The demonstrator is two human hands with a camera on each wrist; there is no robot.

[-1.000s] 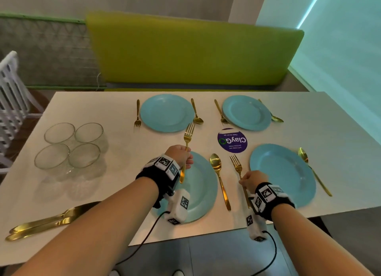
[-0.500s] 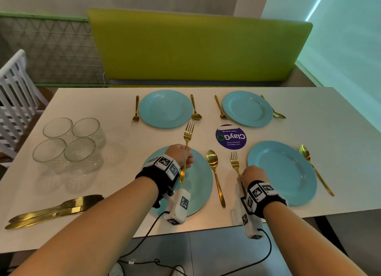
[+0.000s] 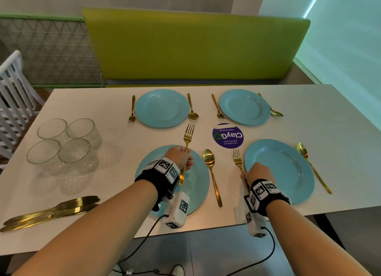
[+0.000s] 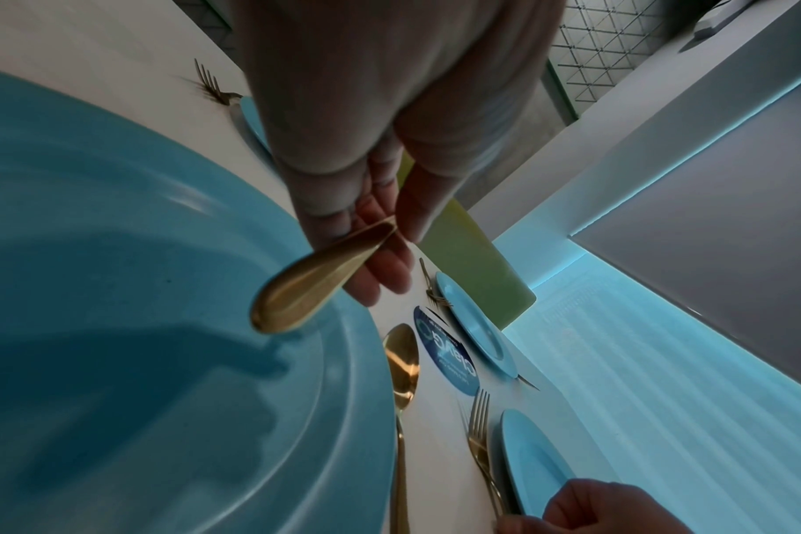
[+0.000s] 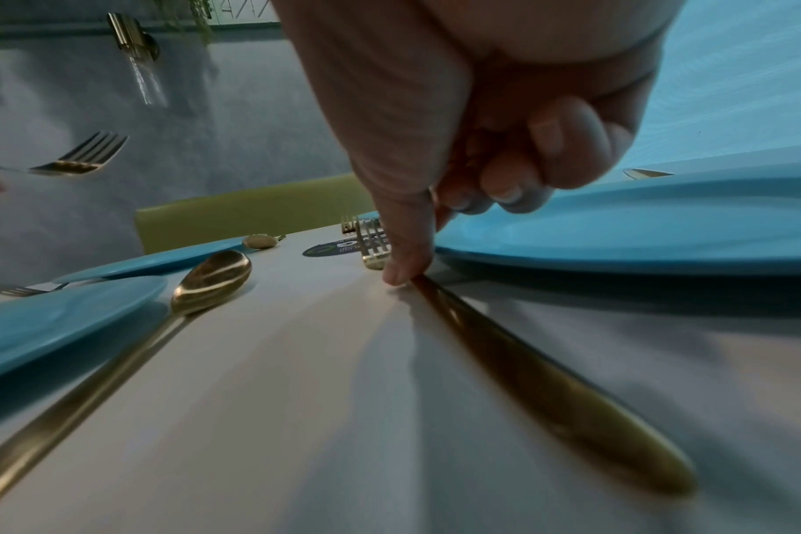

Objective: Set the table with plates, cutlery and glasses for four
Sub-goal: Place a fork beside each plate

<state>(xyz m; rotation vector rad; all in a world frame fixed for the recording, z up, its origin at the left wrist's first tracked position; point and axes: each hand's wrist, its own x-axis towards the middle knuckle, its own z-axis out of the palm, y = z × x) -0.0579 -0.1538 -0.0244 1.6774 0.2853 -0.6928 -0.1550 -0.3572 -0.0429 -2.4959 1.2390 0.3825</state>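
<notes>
Four blue plates sit on the white table (image 3: 329,121). My left hand (image 3: 179,158) grips a gold fork (image 3: 188,135) by its handle (image 4: 316,281) and holds it, tines pointing away, above the near-left plate (image 3: 198,185). My right hand (image 3: 257,171) pinches a second gold fork (image 3: 237,160) that lies flat on the table just left of the near-right plate (image 3: 284,170). In the right wrist view a fingertip presses on that fork's handle (image 5: 549,379), with the other fingers curled. A gold spoon (image 3: 211,172) lies between the two near plates.
Several empty glasses (image 3: 64,144) stand grouped at the left. Gold knives (image 3: 51,213) lie piled at the front left. Both far plates (image 3: 161,108) (image 3: 244,106) have a fork and a spoon beside them. A purple sticker (image 3: 227,135) marks the centre. A green bench (image 3: 195,47) runs behind.
My right hand has shifted the fork on the table a little closer to the near-right plate and straightened it. The left hand stays over the near-left plate, still holding its fork.
</notes>
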